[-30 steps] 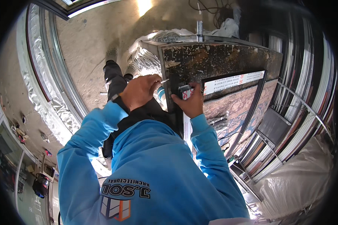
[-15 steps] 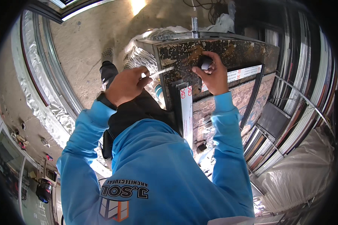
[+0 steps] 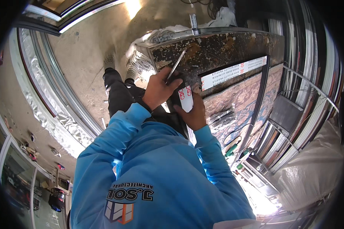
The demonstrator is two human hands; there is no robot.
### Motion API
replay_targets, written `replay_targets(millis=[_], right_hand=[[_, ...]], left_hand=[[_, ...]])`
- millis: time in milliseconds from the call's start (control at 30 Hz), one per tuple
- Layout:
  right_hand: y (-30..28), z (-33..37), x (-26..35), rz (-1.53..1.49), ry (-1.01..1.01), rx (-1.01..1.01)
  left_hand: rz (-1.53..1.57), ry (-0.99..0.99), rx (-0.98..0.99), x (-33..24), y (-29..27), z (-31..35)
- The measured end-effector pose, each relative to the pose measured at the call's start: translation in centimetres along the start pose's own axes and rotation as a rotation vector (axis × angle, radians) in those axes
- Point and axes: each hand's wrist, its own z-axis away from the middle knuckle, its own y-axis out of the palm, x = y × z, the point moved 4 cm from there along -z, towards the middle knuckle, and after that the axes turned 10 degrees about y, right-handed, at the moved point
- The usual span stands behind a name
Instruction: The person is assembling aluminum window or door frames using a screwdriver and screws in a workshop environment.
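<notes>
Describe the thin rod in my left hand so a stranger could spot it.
Find the scuffed dark bench top. At its left edge, the left hand holds a thin rod. Unlike the wider white-and-red profile near it, it is slim and silvery.

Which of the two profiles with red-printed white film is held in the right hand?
The nearer profile, between the left hand and the gripping right hand; only a short film patch shows. The other profile lies farther right, outside that grip.

The film (image 3: 186, 104) is white with red print, the bench (image 3: 237, 44) mottled black-brown, the sweatshirt (image 3: 156, 160) blue.
</notes>
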Motion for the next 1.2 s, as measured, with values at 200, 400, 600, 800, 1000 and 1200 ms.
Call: replay_targets(millis=[200, 400, 600, 800, 1000, 1200], right_hand=[[0.1, 0.5, 1.1, -0.239, 0.068, -0.073], [0.4, 1.3, -0.4, -0.123, -0.135, -0.285], [-0.2, 1.2, -0.2, -0.204, -0.095, -0.239], [-1.1, 1.3, -0.2, -0.211, -0.138, -0.292], [-1.8, 1.5, 0.8, -0.220, -0.103, -0.278], [-2.8, 0.8, 1.3, -0.242, -0.128, -0.249]], left_hand=[[-0.042, 0.030, 0.074, -0.5, -0.6, 0.2], [-0.242, 0.011, 0.184, -3.7, -0.3, 0.3], [-0.350, 0.112, 0.414, -5.5, -0.5, -2.4], [-0.299, 0.153, 0.352, -5.9, 1.3, -1.3], [-0.201, 0.002, 0.190, -3.9, 1.7, 1.6], [-0.107, 0.025, 0.092, -3.8, 3.0, 2.7]])
